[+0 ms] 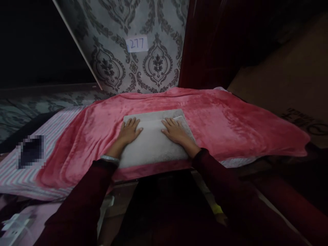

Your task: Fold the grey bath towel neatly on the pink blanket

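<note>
A flat, pale grey-white rectangular sheet (151, 145) lies on a pink plush blanket (222, 119). Whether it is paper, cloth or foam I cannot tell. Along its far side shows a greyer strip, perhaps a second layer beneath. My left hand (129, 131) rests palm down near the sheet's far left corner, fingers spread. Towards the far right corner, my right hand (175, 131) is also laid flat with its fingers apart. Both hands touch the sheet and grip nothing.
Under the blanket, a striped cloth (55, 128) shows at the left, with a dark blurred-out object (31, 152) on it. Patterned wallpaper (133, 68) bearing a paper label (137, 43) marked 277 rises behind. A cardboard box (289, 82) stands at the right, a white power strip (16, 225) lower left.
</note>
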A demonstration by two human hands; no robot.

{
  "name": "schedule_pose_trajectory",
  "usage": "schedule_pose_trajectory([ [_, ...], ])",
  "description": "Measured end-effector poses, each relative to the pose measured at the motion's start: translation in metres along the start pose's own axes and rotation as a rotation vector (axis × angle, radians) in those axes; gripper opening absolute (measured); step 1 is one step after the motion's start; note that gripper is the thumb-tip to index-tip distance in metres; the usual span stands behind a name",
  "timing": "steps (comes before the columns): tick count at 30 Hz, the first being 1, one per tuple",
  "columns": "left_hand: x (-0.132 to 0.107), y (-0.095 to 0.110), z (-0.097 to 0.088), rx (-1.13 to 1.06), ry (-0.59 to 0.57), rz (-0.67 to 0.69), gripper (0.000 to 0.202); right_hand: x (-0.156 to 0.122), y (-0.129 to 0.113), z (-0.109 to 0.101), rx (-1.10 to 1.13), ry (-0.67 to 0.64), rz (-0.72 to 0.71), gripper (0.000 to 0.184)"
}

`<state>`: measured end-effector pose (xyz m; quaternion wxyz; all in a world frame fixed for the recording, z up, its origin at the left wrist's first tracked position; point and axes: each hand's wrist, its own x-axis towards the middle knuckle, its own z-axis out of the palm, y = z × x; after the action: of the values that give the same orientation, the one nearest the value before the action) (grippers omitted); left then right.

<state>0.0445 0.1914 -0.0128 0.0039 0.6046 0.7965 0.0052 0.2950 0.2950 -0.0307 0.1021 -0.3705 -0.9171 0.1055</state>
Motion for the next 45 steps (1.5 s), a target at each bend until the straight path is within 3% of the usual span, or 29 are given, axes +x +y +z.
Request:
schedule_pose_trajectory([
  [3, -0.005, -0.021, -0.001, -0.028, -0.020, -0.115, 0.069, 0.001, 0.001, 0.001, 0.021, 0.003, -0.013, 0.062],
  [6, -0.010, -0.028, -0.007, -0.029, -0.027, -0.179, 0.070, 0.003, 0.001, -0.003, 0.028, -0.015, -0.017, 0.061],
  [10, -0.026, -0.013, -0.014, -0.007, 0.011, -0.214, 0.072, -0.005, 0.010, -0.012, 0.034, -0.071, -0.006, 0.062],
  [15, -0.068, 0.022, -0.002, -0.007, 0.070, 0.106, 0.066, -0.050, 0.029, -0.008, 0.008, 0.025, 0.016, 0.061],
  [17, -0.080, 0.031, 0.006, -0.007, 0.070, 0.147, 0.063, -0.066, 0.035, -0.003, 0.030, 0.066, 0.022, 0.060],
  [24, -0.086, 0.033, 0.013, 0.019, 0.109, 0.057, 0.067, -0.075, 0.052, 0.011, 0.173, 0.163, 0.009, 0.064],
  [30, -0.098, 0.029, 0.008, 0.017, 0.158, -0.059, 0.065, -0.082, 0.064, 0.002, 0.547, 0.314, 0.076, 0.080],
  [32, -0.097, 0.041, 0.003, -0.007, 0.170, -0.064, 0.064, -0.084, 0.058, -0.009, 0.746, 0.371, 0.109, 0.087],
  [35, -0.089, 0.082, -0.005, -0.064, 0.188, 0.066, 0.061, -0.078, 0.042, -0.020, 1.025, 0.332, 0.126, 0.088],
  [40, -0.068, 0.166, 0.004, -0.113, 0.117, 0.378, 0.061, -0.060, 0.033, -0.005, 1.147, 0.297, 0.183, 0.095],
  [42, -0.065, 0.184, 0.014, -0.093, 0.079, 0.408, 0.065, -0.059, 0.036, 0.006, 1.189, 0.329, 0.199, 0.095],
  [45, -0.065, 0.190, 0.023, -0.070, 0.078, 0.406, 0.067, -0.062, 0.037, 0.017, 1.290, 0.392, 0.201, 0.090],
])
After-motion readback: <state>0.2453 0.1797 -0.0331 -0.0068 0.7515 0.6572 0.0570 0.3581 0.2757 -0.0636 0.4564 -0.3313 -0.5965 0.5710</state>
